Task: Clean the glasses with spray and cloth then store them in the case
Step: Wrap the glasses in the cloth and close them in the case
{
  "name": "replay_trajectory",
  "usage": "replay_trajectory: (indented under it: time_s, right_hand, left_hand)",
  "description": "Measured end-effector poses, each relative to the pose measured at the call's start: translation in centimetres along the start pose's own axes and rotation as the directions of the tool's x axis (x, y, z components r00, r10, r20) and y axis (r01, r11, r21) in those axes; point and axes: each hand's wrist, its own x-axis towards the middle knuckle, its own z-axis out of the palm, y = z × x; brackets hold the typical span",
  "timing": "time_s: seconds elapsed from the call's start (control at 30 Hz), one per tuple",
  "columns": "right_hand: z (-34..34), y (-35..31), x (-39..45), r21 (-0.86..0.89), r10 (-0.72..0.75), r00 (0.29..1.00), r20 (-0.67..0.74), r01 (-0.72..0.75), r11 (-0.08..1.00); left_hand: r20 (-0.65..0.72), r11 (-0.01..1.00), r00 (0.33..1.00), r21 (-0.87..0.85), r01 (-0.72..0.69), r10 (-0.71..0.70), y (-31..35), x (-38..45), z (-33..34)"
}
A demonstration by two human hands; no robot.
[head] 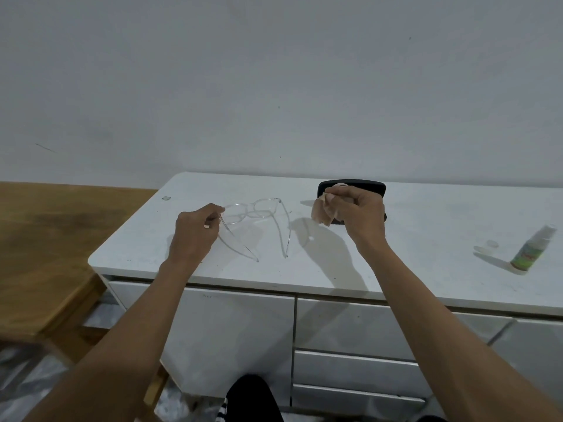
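Clear-framed glasses [259,212] are held just above the white cabinet top [426,269], arms unfolded and pointing toward me. My left hand [195,229] pinches the left hinge end of the frame. My right hand [358,213] is raised to the right of the glasses, closed on a beige cloth [321,212] that hangs from its fingers. Behind that hand lies the black case [353,187], mostly hidden by it. A small spray bottle [531,254] with a green label stands at the far right, with its clear cap [492,244] lying beside it.
The white cabinet has drawers [350,327] below its front edge. A brown wooden table [45,239] stands lower at the left. A grey wall rises directly behind the cabinet. My dark-clothed knee [249,397] shows at the bottom.
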Motion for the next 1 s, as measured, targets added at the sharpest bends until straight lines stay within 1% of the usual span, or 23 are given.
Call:
replay_trajectory:
  time_s: [0.1,0.2,0.27,0.3,0.33,0.37,0.43,0.5,0.53,0.6,0.7,0.8,0.87,1.0]
  right_hand:
    - [-0.2,-1.0,0.1,0.016,-0.006,1.000,0.021,0.006,1.000]
    - [-0.6,-2.5,0.1,-0.015,-0.024,0.999,0.037,0.025,1.000]
    - [-1.0,-3.3,0.2,-0.023,-0.030,0.999,0.043,0.031,0.999]
    - [-1.2,-3.6,0.5,-0.023,-0.028,0.999,0.042,0.029,0.999]
    - [-1.4,-3.8,0.8,-0.022,-0.030,0.999,0.041,0.031,0.999]
    - [-1.6,-4.0,1.1,-0.030,-0.028,0.999,0.036,0.029,0.999]
    - [-2.4,-4.6,1.5,-0.063,-0.017,1.000,0.014,0.018,0.998]
    - [-3.3,-5.3,1.6,-0.053,-0.014,1.000,0.001,0.014,0.998]
    - [-3.8,-5.7,1.6,-0.042,-0.018,1.000,-0.001,0.018,0.999]
    - [-4.6,-6.3,1.7,-0.030,-0.025,1.000,-0.014,0.024,0.999]
    - [-5.7,-6.6,1.8,-0.026,-0.027,0.999,-0.034,0.026,0.999]
    - [-6.8,-6.8,1.9,0.000,-0.017,0.999,-0.029,0.017,1.000]
    - [-7.4,-6.9,1.7,0.006,-0.011,1.000,-0.023,0.011,1.000]
    - [-8.6,-6.8,1.8,-0.021,0.014,0.999,-0.045,-0.015,1.000]
  left_hand:
    - [-0.051,0.999,0.998,0.035,-0.024,0.026,0.8,-0.1,-0.4]
    - [-0.199,0.988,0.971,0.113,-0.110,0.131,3.1,0.4,-0.5]
    - [-0.252,0.973,0.942,0.120,-0.198,0.223,6.4,1.1,0.0]
    - [-0.249,0.964,0.932,0.091,-0.250,0.265,8.5,1.4,0.5]
    - [-0.220,0.958,0.934,0.027,-0.284,0.283,10.9,1.7,1.0]
    - [-0.154,0.960,0.953,-0.063,-0.274,0.262,13.3,1.9,1.5]
    - [0.060,0.961,0.985,-0.238,-0.143,0.162,17.4,2.1,2.5]
    - [0.238,0.933,0.966,-0.359,-0.006,0.098,20.4,2.2,3.6]
    - [0.285,0.919,0.955,-0.392,0.034,0.086,21.7,2.0,4.1]
    - [0.310,0.907,0.950,-0.412,0.094,0.042,23.5,1.8,5.2]
    - [0.288,0.895,0.955,-0.403,0.189,-0.071,25.4,1.5,6.7]
    - [0.280,0.835,0.941,-0.457,0.305,-0.190,26.7,1.3,7.6]
    - [0.278,0.811,0.936,-0.482,0.330,-0.216,27.3,1.2,7.8]
    - [0.319,0.770,0.923,-0.525,0.363,-0.217,27.4,1.5,7.8]
